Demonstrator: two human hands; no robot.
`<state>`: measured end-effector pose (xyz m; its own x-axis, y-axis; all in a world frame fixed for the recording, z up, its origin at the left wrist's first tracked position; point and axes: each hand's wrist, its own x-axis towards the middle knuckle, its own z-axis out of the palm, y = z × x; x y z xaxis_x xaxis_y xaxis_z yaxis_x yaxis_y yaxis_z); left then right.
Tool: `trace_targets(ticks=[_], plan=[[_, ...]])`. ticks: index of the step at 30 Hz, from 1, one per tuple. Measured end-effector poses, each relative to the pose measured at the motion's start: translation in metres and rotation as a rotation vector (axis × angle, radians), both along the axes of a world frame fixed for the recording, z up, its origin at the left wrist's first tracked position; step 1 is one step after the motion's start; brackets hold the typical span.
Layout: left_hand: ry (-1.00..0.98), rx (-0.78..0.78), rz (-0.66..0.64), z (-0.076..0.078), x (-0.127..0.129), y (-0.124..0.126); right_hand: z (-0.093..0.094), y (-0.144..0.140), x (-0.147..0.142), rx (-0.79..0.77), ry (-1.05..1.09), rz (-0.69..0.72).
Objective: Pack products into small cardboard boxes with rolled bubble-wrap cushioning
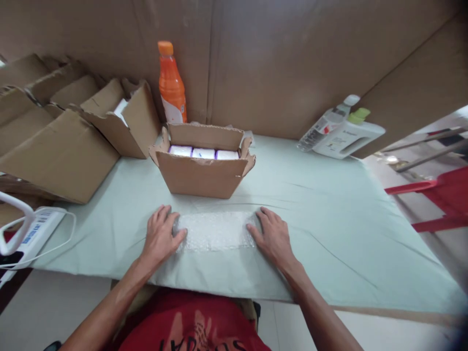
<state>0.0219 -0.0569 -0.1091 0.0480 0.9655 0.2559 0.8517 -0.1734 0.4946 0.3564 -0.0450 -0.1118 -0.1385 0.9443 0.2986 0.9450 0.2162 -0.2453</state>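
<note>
A short strip of clear bubble wrap point(215, 231) lies flat on the pale green cloth near the table's front edge. At its left end rests my left hand point(161, 234), palm down, fingers spread and the thumb on the wrap. My right hand point(273, 236) lies at the opposite end in the same way, its thumb touching the wrap's edge. Neither hand is closed around it. Just behind the wrap stands an open cardboard box point(201, 175), with three white-topped, purple-edged packs point(204, 153) showing inside.
Several open cardboard boxes point(62, 151) crowd the left side. An orange bottle point(172, 87) stands against the back panel. A clear bottle point(325, 124) leans by a white jug point(349, 139) at the back right. A power strip point(40, 234) with a white cable lies left; a red chair point(448, 195) is at right.
</note>
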Motion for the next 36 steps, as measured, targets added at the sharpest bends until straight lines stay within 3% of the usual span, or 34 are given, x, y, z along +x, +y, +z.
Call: trace_targets(ticks=[4,8,11,15,17,20,23,25,26,27,28,30,33,36], plan=[[-0.099,-0.035,0.032,-0.004,0.017,-0.008,-0.001,0.005,-0.011,-0.033,0.213,0.07],[-0.301,-0.184,0.101,0.002,0.023,-0.018,0.011,-0.01,-0.001,-0.213,0.439,0.002],[-0.362,-0.166,0.084,-0.002,0.019,-0.025,0.015,-0.02,-0.005,-0.356,0.386,0.022],[-0.375,-0.026,-0.092,-0.004,0.013,-0.03,0.022,-0.024,-0.024,-0.441,0.298,0.173],[-0.369,0.05,-0.167,0.013,0.009,-0.029,0.038,-0.022,-0.03,-0.363,0.318,0.284],[-0.306,0.349,-0.178,0.062,-0.004,-0.016,0.088,-0.008,-0.032,-0.068,0.409,0.375],[-0.167,0.679,-0.12,0.122,-0.018,0.02,0.149,0.027,-0.035,0.289,0.444,0.331],[-0.118,0.754,-0.118,0.152,-0.024,0.058,0.178,0.063,-0.04,0.406,0.42,0.268],[-0.107,0.677,-0.131,0.163,-0.026,0.079,0.187,0.083,-0.043,0.392,0.39,0.244],[-0.065,0.492,-0.157,0.171,-0.027,0.1,0.192,0.102,-0.047,0.324,0.338,0.237],[0.024,0.279,-0.188,0.177,-0.028,0.12,0.195,0.121,-0.051,0.226,0.26,0.237],[0.167,0.012,-0.242,0.185,-0.028,0.154,0.196,0.15,-0.058,-0.017,0.041,0.251],[0.253,-0.113,-0.315,0.197,-0.028,0.186,0.201,0.173,-0.067,-0.271,-0.283,0.268],[0.291,-0.206,-0.378,0.211,-0.026,0.203,0.218,0.181,-0.076,-0.327,-0.417,0.271]])
